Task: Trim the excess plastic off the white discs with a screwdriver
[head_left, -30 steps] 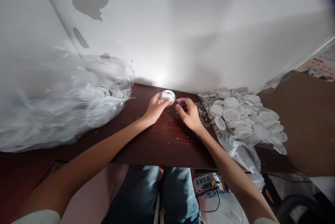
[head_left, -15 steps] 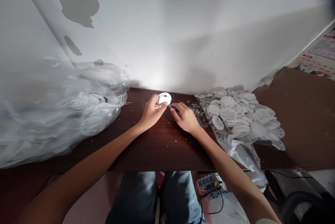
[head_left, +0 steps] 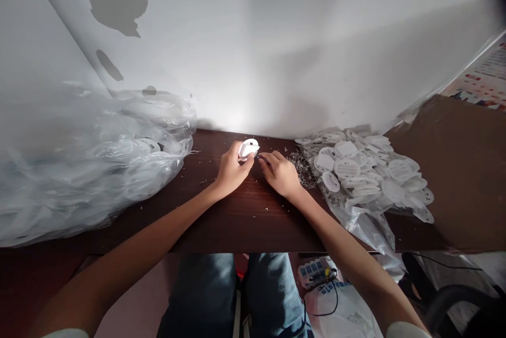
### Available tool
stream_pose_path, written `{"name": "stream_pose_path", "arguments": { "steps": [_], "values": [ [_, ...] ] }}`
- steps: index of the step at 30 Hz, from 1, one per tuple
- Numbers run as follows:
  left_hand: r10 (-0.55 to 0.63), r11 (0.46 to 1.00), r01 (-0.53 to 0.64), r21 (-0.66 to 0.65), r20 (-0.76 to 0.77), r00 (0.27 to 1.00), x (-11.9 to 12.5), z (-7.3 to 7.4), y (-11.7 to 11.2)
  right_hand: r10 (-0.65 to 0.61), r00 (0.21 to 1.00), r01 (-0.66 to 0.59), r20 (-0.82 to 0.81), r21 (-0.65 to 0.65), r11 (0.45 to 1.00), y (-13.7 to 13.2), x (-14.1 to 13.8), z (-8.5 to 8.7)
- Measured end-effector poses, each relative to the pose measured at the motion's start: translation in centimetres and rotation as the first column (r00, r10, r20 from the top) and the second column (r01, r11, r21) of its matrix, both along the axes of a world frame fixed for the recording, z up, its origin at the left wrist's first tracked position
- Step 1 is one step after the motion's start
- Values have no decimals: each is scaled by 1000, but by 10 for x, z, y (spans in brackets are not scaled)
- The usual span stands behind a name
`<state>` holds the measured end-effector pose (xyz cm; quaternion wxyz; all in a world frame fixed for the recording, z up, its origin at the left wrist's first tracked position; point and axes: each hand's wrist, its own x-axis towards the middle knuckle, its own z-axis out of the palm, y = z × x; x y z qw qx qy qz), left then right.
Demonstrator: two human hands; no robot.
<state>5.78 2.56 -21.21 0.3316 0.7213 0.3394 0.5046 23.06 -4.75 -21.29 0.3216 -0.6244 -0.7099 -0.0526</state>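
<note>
Over the middle of the dark table, my left hand (head_left: 233,170) is closed on a round white plastic cover (head_left: 249,147), thumb along its lower edge. The cover is tilted, and a rectangular recess shows on its face. My right hand (head_left: 280,173) is closed on a small dark, purplish tool (head_left: 261,157), mostly hidden by the fingers. Its end is close to the cover's lower right edge; whether it touches I cannot tell. Just right of my right hand lies a scatter of small white plastic scraps (head_left: 302,169).
A pile of similar white plastic covers (head_left: 363,169) lies on clear plastic at the right, beside a brown cardboard sheet (head_left: 470,174). A large clear plastic bag (head_left: 95,169) fills the left. A white wall (head_left: 253,53) stands behind. Below the table edge is a power strip (head_left: 317,270).
My left hand has turned the white cover so it tilts more. My right hand has shifted slightly, the tool staying near the cover's edge. The whole view has moved a little.
</note>
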Motion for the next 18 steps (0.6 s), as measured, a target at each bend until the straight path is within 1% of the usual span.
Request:
{"name": "stream_pose_path", "arguments": {
  "steps": [2, 5, 8, 10, 12, 14, 15, 16, 18],
  "values": [
    [44, 999, -44, 16, -18, 999, 2, -3, -4, -33, 999, 32, 43, 36, 999, 0, -4, -4],
    [70, 997, -69, 31, -46, 996, 5, -5, -11, -102, 987, 93, 125, 77, 993, 2, -12, -9],
    [65, 997, -62, 42, -75, 995, 7, -6, -14, -156, 969, 145, 193, 69, 987, 3, -18, -12],
    [63, 998, -61, 24, -79, 995, 7, -6, -11, -150, 970, 142, 191, 54, 988, 4, -17, -9],
    [51, 997, -53, -53, -39, 998, 8, -6, -5, -118, 983, 113, 138, 42, 993, 4, -12, -2],
    [3, 977, 16, -211, 91, 996, 9, -5, 1, -88, 996, 86, 34, 48, 995, 4, -1, 8],
    [-21, 949, 76, -306, 179, 984, 9, -5, 4, -77, 997, 79, -31, 64, 995, 4, 6, 13],
    [-37, 909, 143, -392, 266, 963, 9, -4, 6, -73, 992, 82, -101, 90, 993, 5, 15, 17],
    [-42, 820, 256, -511, 393, 919, 9, -2, 10, -87, 972, 121, -218, 150, 981, 6, 33, 24]
  ]
}}
